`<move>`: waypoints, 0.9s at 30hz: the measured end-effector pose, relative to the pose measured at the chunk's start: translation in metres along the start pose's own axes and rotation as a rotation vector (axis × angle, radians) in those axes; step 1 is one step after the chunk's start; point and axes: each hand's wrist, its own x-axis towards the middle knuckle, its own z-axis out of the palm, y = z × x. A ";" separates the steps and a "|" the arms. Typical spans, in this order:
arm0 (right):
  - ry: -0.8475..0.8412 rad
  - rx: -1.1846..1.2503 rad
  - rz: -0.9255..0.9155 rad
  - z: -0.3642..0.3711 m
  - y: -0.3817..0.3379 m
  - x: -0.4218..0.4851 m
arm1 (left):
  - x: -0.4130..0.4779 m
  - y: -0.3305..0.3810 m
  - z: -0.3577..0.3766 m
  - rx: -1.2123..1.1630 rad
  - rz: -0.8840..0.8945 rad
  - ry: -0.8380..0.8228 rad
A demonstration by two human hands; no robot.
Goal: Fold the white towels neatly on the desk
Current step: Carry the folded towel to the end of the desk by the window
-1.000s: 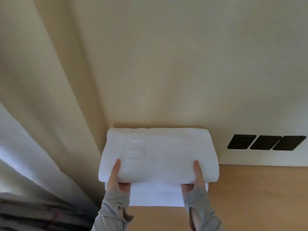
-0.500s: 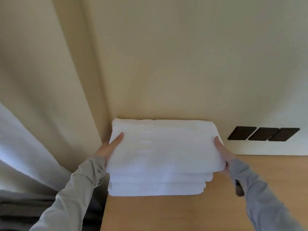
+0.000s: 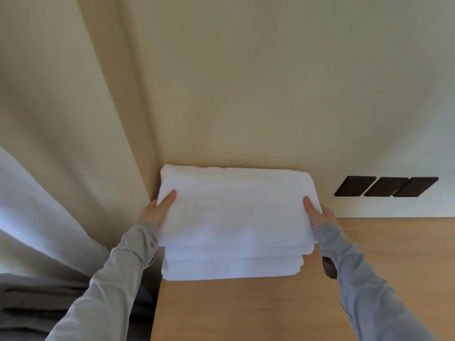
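A folded white towel [image 3: 236,207] lies on top of a stack of folded white towels [image 3: 234,267] at the far left corner of the wooden desk [image 3: 246,311], against the wall. My left hand [image 3: 157,210] grips the top towel's left edge, thumb on top and fingers hidden beneath. At the right edge my right hand [image 3: 317,215] holds it the same way. Both arms wear grey sleeves.
A cream wall rises right behind the stack. Three dark wall plates [image 3: 384,187] sit low on the wall to the right. A pale curtain [image 3: 61,168] hangs at the left, with grey fabric [image 3: 37,303] below it beside the desk's left edge.
My hands moved from the towel's near edge out to its left and right sides. The top towel now sits squarer on the stack, with the lower layers showing at the front.
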 end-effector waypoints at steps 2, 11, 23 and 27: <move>-0.008 -0.015 -0.021 -0.002 -0.001 0.000 | -0.002 0.000 -0.003 -0.016 -0.003 0.000; 0.007 -0.074 -0.070 -0.006 0.004 0.001 | -0.006 -0.005 0.005 0.005 0.019 0.046; 0.145 -0.735 -0.942 0.053 -0.041 -0.041 | -0.065 0.029 0.076 0.828 0.911 0.315; -0.010 -1.042 -0.888 0.079 -0.038 -0.030 | -0.034 0.030 0.092 1.247 0.728 0.118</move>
